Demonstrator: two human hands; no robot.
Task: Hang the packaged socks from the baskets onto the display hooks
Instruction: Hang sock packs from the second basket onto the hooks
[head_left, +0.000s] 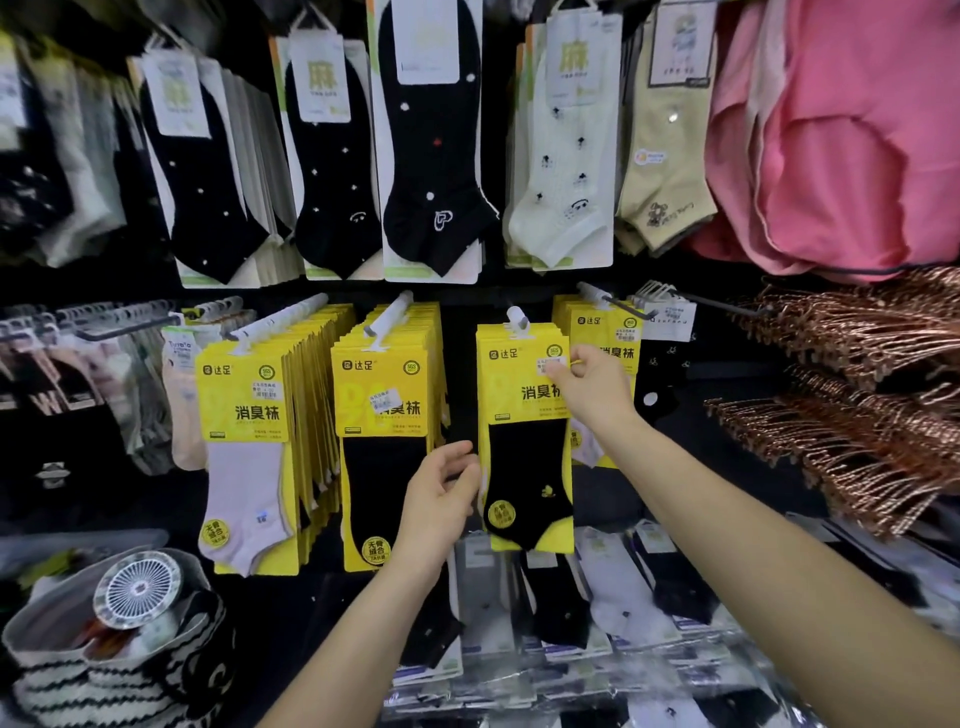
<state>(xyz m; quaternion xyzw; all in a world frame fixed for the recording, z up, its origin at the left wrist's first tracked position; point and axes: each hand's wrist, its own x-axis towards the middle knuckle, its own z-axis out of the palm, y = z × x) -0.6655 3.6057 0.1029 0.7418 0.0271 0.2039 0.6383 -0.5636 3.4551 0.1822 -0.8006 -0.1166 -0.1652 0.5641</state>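
1. The right hand (587, 387) pinches the upper right edge of a yellow sock pack (519, 415) between thumb and fingertips.
2. That pack, with a black sock inside, hangs at the front of a white display hook (517, 318) in the lower row.
3. The left hand (441, 499) holds nothing; its loosely curled fingers are just beside the pack's lower left edge, and whether they touch it cannot be told.
4. To its left hang a black-sock stack (384, 410) and a white-sock stack (244, 415).
5. A striped bag (78, 680) at lower left carries a round fan (137, 587).
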